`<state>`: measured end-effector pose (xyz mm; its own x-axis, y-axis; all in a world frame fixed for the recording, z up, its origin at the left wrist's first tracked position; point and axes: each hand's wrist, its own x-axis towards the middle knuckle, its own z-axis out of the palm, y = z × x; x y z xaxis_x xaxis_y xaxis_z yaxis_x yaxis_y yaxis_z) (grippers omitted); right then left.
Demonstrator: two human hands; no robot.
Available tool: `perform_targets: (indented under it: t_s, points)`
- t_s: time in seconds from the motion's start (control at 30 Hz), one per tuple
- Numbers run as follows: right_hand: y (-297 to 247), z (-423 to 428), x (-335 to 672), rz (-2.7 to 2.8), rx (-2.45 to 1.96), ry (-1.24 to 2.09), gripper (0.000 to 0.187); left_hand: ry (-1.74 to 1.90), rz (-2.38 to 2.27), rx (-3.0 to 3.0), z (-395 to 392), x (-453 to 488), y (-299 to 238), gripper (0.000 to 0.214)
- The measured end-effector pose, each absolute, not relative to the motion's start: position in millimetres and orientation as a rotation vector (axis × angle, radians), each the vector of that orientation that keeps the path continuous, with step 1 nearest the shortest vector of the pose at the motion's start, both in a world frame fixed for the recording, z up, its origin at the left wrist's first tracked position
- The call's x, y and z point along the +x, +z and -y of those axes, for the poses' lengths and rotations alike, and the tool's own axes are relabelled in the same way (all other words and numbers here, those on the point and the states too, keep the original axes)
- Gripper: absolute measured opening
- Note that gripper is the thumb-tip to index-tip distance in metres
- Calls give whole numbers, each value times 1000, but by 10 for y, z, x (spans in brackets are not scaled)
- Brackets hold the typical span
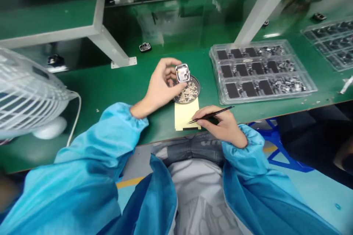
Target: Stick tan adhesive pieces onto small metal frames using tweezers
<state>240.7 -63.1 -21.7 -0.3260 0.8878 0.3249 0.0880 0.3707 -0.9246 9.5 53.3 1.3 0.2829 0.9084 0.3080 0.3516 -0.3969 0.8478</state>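
Note:
My left hand (165, 80) grips a small square watch case (182, 73) with a silvery rim and pale parts inside, between thumb and fingers. Below it lies a round dark dish (190, 91) covered with many tiny tan pieces, partly hidden by that hand. Black tweezers (212, 114) are pinched in my right hand (217, 123), their tips pointing left over a yellow paper pad (183, 115). A short black strip (190, 129) lies along the pad's lower edge.
A clear compartment tray (261, 71) with dark square pieces and small metal bits sits at right, another tray (335, 42) beyond. Another small case (145, 47) lies behind my left hand. A white fan (30, 95) stands left. Shelf legs (113, 46) rise from the green table (110, 84).

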Motion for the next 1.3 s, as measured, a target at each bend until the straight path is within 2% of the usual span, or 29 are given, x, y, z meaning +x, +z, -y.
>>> perform_targets:
  t_s: [0.13,0.43,0.67,0.83,0.93,1.1,1.3]
  points:
    - [-174,679,2305,1779,-891,1078,13,1107,-1092,1905,-85,-90,-54,59]
    - [-195,716,2244,1754,-1045,1091,9,1012,-885,1589,-16,-94,-113,56]
    - [-198,723,2239,1764,-1030,1102,7,1035,-827,1503,51,-60,-78,54]
    - [-110,693,2288,1590,-895,1240,9,996,-853,1460,67,-41,-58,58]
    - [-29,610,2284,1475,-812,1097,10,962,-864,1445,82,-38,-43,58]
    - [-100,418,2159,1356,-796,677,11,980,-899,1424,85,-32,-50,38]
    - [-239,381,2084,1428,-752,562,11,945,-994,1419,97,-37,-126,27]
